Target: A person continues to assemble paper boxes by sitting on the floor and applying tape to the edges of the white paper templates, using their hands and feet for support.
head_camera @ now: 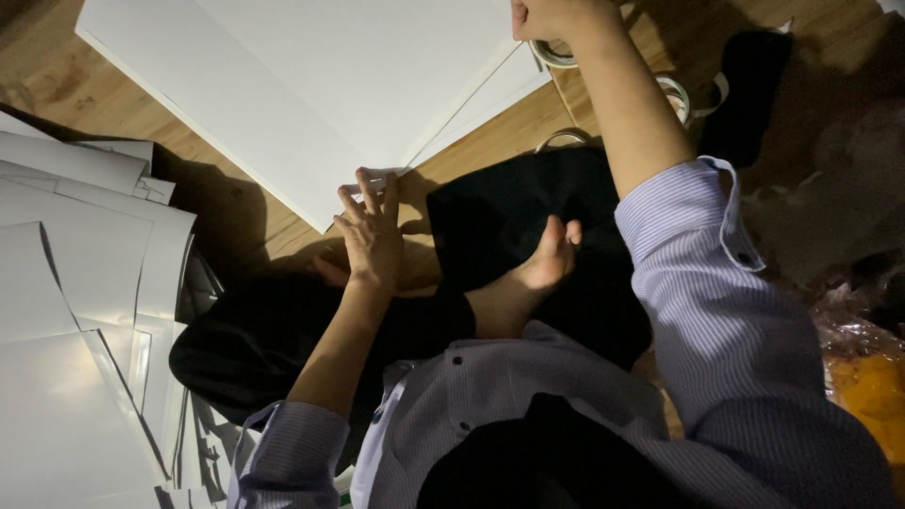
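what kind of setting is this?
Probably a home or workshop floor used for craft work. The person sits cross-legged on a wooden floor, large white boards before them, tape rolls nearby, loose white sheets stacked beside them.

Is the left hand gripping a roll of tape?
No. The left hand lies flat with fingers spread at the corner of the white board; the tape rolls sit by the right hand.

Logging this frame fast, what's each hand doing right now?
Left hand: open, fingers spread on the corner of the white board.
Right hand: closed in a fist by the tape roll; contents hidden.
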